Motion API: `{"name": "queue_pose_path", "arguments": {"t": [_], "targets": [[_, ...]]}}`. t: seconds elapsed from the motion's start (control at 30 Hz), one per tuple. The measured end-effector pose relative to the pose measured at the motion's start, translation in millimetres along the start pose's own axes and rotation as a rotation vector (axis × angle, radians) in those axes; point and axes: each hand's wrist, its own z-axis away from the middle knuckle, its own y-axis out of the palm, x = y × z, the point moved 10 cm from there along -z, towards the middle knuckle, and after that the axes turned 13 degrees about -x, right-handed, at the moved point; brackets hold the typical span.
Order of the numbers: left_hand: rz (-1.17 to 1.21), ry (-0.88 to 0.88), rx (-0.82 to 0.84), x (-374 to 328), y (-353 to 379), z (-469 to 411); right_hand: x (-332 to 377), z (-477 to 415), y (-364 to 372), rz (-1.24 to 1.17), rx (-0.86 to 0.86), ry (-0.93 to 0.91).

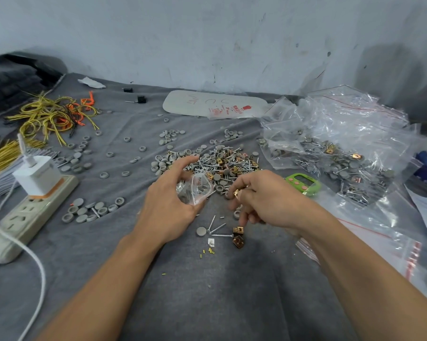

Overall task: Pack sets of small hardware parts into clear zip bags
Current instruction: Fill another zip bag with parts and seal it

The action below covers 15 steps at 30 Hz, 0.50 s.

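Bag (195,190) in left hand (169,207), clip (237,193) in right hand (265,201)

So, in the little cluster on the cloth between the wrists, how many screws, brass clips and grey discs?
Screws: 3
Brass clips: 2
Grey discs: 1
Total: 6

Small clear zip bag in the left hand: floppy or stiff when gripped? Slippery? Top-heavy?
Likely floppy: the zip bag crumples where the left hand grips it. Probably saggy and bottom-heavy, since grey caps sit inside. The glossy film looks slippery, so the right hand, pinching a gold clip, may struggle to feed the mouth.
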Motion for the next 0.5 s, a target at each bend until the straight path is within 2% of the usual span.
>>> {"name": "queue_pose_path", "arguments": {"t": [0.17,0.5], "targets": [[-0.003,0.003,-0.002,1,0,0,4,-5,-12,0.376,-0.106,-0.102],[-0.002,0.004,-0.001,-1,0,0,11,-2,-15,0.289,-0.188,-0.054]]}}
